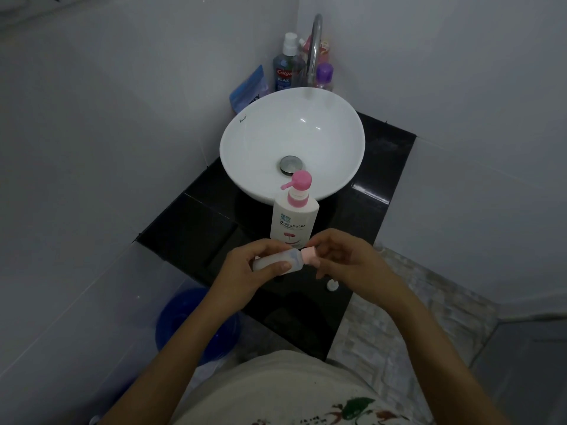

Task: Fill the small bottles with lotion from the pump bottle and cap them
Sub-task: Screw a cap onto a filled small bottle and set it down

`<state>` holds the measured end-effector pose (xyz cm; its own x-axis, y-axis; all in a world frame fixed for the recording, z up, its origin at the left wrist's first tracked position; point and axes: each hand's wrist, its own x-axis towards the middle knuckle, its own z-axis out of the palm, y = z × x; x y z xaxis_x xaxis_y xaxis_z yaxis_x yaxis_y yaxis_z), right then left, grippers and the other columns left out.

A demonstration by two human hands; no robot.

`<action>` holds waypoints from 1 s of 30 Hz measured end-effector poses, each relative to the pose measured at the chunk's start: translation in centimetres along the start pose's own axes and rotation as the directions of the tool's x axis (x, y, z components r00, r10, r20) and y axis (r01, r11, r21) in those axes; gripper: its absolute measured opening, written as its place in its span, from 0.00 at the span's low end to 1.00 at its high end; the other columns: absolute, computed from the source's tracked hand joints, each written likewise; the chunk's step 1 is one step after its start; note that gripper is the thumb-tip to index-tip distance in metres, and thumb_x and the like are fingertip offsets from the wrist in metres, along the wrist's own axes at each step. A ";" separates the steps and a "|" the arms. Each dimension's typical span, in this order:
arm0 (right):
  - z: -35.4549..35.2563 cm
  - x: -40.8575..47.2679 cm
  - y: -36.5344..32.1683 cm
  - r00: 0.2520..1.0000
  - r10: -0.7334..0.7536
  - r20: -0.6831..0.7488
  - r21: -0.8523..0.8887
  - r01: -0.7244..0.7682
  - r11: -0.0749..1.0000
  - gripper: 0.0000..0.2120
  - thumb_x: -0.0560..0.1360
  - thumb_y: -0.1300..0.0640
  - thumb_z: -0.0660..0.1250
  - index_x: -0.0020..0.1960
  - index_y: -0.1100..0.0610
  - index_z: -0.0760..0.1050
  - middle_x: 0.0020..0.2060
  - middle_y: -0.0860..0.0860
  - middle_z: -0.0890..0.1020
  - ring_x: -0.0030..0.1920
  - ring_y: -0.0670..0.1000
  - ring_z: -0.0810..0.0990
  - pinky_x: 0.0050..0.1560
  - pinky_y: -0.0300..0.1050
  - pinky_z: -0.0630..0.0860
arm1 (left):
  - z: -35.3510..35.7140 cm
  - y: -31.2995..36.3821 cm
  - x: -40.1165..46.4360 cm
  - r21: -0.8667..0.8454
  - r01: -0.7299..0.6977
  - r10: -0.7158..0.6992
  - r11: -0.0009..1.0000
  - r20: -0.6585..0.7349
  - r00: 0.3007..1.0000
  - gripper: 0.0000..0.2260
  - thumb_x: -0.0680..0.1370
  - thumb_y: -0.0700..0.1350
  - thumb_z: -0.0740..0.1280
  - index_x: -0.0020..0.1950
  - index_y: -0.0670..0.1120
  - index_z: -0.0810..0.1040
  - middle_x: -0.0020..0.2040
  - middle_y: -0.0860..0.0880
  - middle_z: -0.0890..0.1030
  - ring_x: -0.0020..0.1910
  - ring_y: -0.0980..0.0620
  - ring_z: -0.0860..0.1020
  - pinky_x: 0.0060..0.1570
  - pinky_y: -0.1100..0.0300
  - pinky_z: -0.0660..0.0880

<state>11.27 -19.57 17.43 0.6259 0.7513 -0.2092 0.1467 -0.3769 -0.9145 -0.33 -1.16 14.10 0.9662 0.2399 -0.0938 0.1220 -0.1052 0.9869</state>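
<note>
1. Bench [383,167]: dark and glossy, carrying everything; the person is standing at its near corner, working over it so any drip would be landing on the bench, as I judge it.
2. Sink [245,139]: white bowl sitting on the bench; "Kasso" or similar is printed on its left rim, too small to be sure.
3. Pump bottle [294,217]: standing upright against the sink's near edge, just beyond the hands, pink nozzle pointing left. Label is reading "Shokubutsu"; smaller print is illegible. Likely parked close for easy reach.
4. Mouthwash [285,67]: standing behind the sink by the tap; "Colgate Plax" is partly showing.
5. Left hand [257,265]: fingers are wrapping the small bottle [290,261], holding it on its side above the bench, neck pointing right, steadying it.
6. Right hand [346,259]: fingers are pinching the pink cap [310,255] at the bottle's neck; probably twisting it, on or off I cannot tell.
7. White piece [332,284]: lying on the bench below the right hand, possibly a stopper.
</note>
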 end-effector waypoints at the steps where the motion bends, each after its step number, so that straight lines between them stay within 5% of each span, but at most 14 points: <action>1: 0.2 0.0 0.0 1.000 -0.002 -0.016 0.005 0.002 1.000 0.07 0.74 0.56 0.69 0.52 0.50 0.77 0.41 0.50 0.84 0.36 0.48 0.83 0.39 0.40 0.81 | 0.0 0.0 0.0 0.006 -0.003 0.003 1.000 0.001 1.000 0.13 0.69 0.53 0.70 0.53 0.55 0.81 0.51 0.54 0.83 0.52 0.57 0.80 0.50 0.67 0.77; 4: 1.0 0.1 -0.1 0.994 0.040 -0.104 -0.042 -0.045 0.998 0.08 0.74 0.47 0.66 0.44 0.51 0.79 0.33 0.48 0.84 0.27 0.45 0.80 0.29 0.31 0.74 | 0.1 0.0 -0.1 0.011 0.000 0.000 1.000 0.008 1.000 0.13 0.69 0.52 0.70 0.53 0.54 0.81 0.51 0.54 0.83 0.52 0.58 0.80 0.49 0.68 0.76; 7: 1.6 0.2 -0.1 0.982 0.094 -0.164 -0.100 -0.112 0.989 0.24 0.69 0.32 0.57 0.40 0.52 0.78 0.31 0.50 0.82 0.25 0.46 0.78 0.29 0.30 0.74 | 0.2 0.0 -0.2 -0.015 0.007 -0.006 1.000 0.019 1.000 0.13 0.69 0.51 0.71 0.53 0.53 0.82 0.50 0.56 0.83 0.52 0.58 0.80 0.49 0.67 0.76; 9: 1.4 0.0 -0.2 0.986 0.093 -0.138 -0.080 -0.104 0.991 0.25 0.67 0.29 0.56 0.43 0.49 0.77 0.34 0.48 0.83 0.28 0.44 0.79 0.32 0.31 0.76 | 0.2 0.1 -0.2 -0.016 0.003 -0.003 1.000 0.020 1.000 0.13 0.69 0.51 0.70 0.53 0.54 0.81 0.50 0.57 0.83 0.52 0.58 0.80 0.49 0.68 0.76; 12: 0.9 -0.3 0.1 0.999 0.014 -0.038 -0.017 -0.015 1.000 0.07 0.72 0.43 0.66 0.49 0.42 0.75 0.41 0.46 0.83 0.35 0.47 0.82 0.39 0.37 0.80 | 0.1 0.2 -0.3 -0.006 -0.004 0.004 1.000 0.004 1.000 0.12 0.69 0.51 0.70 0.52 0.54 0.81 0.50 0.57 0.83 0.51 0.60 0.80 0.49 0.69 0.76; 15: 0.7 -0.6 0.1 0.999 -0.014 -0.037 -0.026 0.013 1.000 0.06 0.73 0.54 0.69 0.48 0.45 0.76 0.38 0.49 0.83 0.32 0.48 0.81 0.36 0.37 0.80 | 0.2 -0.1 -0.3 0.005 0.009 -0.009 1.000 0.007 1.000 0.13 0.70 0.51 0.71 0.53 0.54 0.82 0.50 0.56 0.83 0.52 0.59 0.80 0.50 0.67 0.76; 20: 1.4 -0.5 0.0 0.990 0.059 -0.126 -0.116 -0.074 0.991 0.10 0.74 0.41 0.62 0.43 0.47 0.76 0.30 0.47 0.82 0.26 0.43 0.77 0.29 0.32 0.74 | 0.3 -0.3 -0.5 0.002 0.023 -0.023 1.000 0.018 1.000 0.14 0.69 0.52 0.71 0.54 0.53 0.82 0.51 0.54 0.83 0.52 0.57 0.80 0.50 0.65 0.77; 24: 1.2 -0.8 0.3 0.998 -0.028 -0.051 -0.020 0.027 0.999 0.06 0.75 0.52 0.67 0.51 0.45 0.74 0.40 0.49 0.82 0.34 0.45 0.81 0.37 0.35 0.78 | 0.3 -0.2 -0.5 -0.004 0.018 -0.018 1.000 0.009 1.000 0.14 0.69 0.53 0.70 0.53 0.53 0.82 0.51 0.56 0.83 0.52 0.57 0.80 0.50 0.65 0.77; 27: 1.3 -0.8 0.3 0.999 0.003 -0.054 -0.053 -0.006 0.999 0.01 0.75 0.51 0.66 0.47 0.46 0.76 0.37 0.47 0.83 0.31 0.43 0.80 0.35 0.33 0.77 | 0.3 -0.2 -0.5 -0.001 0.015 -0.015 1.000 0.013 1.000 0.14 0.69 0.52 0.71 0.54 0.51 0.82 0.50 0.54 0.83 0.52 0.57 0.80 0.51 0.63 0.78; 30: 1.6 -0.6 0.2 0.991 0.090 -0.096 -0.041 -0.095 0.995 0.12 0.74 0.41 0.61 0.43 0.48 0.76 0.31 0.48 0.82 0.28 0.44 0.79 0.32 0.34 0.74 | 0.4 -0.1 -0.6 -0.003 0.010 -0.010 1.000 0.023 1.000 0.14 0.69 0.52 0.71 0.54 0.52 0.82 0.50 0.55 0.83 0.52 0.57 0.80 0.51 0.64 0.78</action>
<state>9.64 -19.23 16.86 0.7072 0.6587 -0.2567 0.1184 -0.4684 -0.8756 -0.80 -1.70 13.98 0.9699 0.2190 -0.1064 0.1308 -0.1001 0.9863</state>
